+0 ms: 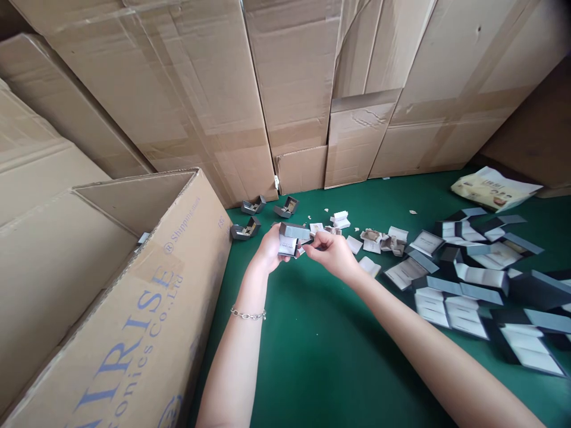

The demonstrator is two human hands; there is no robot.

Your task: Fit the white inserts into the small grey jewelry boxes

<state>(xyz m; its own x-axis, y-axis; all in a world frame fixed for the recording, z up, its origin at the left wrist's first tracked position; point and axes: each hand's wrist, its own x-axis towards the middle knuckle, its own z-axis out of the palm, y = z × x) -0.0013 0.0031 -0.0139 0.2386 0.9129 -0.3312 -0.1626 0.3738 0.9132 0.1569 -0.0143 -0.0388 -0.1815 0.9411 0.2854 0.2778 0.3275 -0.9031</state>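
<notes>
An opened small grey jewelry box (294, 231) with a white printed lining is held up above the green surface (285, 345). My left hand (266, 249) is closed around its left side, a chain bracelet on the wrist. Thumb and fingers of my right hand (332, 252) are pinched together at the box's right edge; what lies between them is too small to make out. Behind the hands are loose white insert pieces (341, 219) and crumpled scraps (395, 240). Three small open dark boxes (245, 228) stand beyond my left hand.
A big open carton (178, 285) with blue print rises at the left. Stacked cardboard boxes (294, 77) form a wall behind. Several opened grey boxes with white linings (450, 309) spread across the right side. A cream-coloured plastic packet (495, 189) lies at the far right.
</notes>
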